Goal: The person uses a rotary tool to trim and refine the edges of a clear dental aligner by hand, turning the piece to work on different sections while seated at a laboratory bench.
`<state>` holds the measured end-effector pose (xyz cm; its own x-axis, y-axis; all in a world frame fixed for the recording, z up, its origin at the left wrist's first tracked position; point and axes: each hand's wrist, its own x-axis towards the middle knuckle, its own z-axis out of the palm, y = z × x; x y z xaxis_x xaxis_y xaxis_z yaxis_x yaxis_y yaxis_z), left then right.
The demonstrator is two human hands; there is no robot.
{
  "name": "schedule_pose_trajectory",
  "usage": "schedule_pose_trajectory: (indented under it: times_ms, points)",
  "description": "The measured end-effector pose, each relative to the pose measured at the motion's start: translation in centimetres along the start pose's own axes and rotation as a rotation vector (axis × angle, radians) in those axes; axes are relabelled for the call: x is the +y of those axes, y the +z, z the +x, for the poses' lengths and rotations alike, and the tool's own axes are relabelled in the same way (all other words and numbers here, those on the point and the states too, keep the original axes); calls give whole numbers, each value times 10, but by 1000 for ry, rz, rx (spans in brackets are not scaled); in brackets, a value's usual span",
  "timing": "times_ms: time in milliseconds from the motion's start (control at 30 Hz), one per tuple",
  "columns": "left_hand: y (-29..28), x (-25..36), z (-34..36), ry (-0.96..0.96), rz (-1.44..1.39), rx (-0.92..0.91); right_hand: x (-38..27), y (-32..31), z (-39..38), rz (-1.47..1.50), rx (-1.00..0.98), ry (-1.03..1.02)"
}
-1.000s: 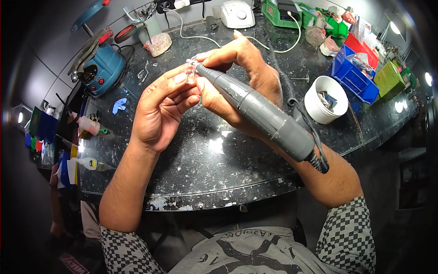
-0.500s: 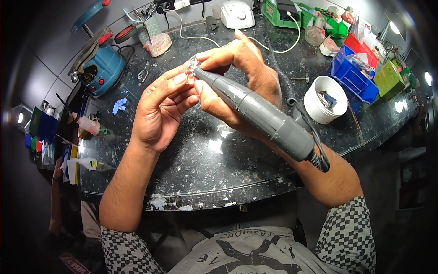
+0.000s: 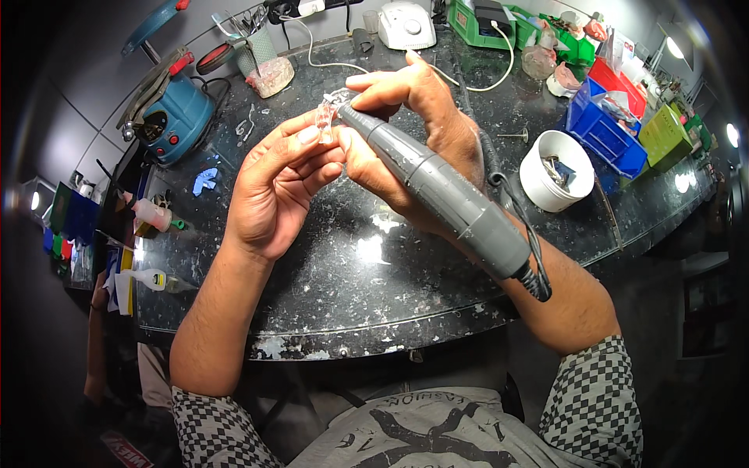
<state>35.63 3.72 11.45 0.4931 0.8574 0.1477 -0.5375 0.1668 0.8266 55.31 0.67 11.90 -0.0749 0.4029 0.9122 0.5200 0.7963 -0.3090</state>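
Note:
My left hand [image 3: 275, 183] pinches a small clear, pinkish-looking moulded piece [image 3: 324, 122] between thumb and fingers. My right hand [image 3: 421, 117] grips a dark grey rotary handpiece [image 3: 437, 192], whose nose lies at the clear piece. I cannot make out whether the tip touches it. A cord runs from the handpiece's rear over my right forearm.
The speckled black worktop [image 3: 312, 312] holds a blue machine [image 3: 172, 117] at left, a white control box [image 3: 406, 25] at back, a white tub [image 3: 555, 171] and coloured bins [image 3: 601, 132] at right, and squeeze bottles [image 3: 144, 278] at left. Another person's arm [image 3: 97, 335] shows at far left.
The handpiece's rear end has swung slightly left and down, and its cord with it. My right fingertips have shifted a little, while my left hand stays in place.

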Motion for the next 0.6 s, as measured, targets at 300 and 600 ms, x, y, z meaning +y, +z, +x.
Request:
schedule_pose_trajectory:
  times_ms: [300, 600]
  points:
    - [1, -1, 1, 7, 3, -6, -2, 0, -1, 18, -9, 53]
    - [2, -1, 1, 9, 1, 12, -3, -2, 0, -4, -24, 40]
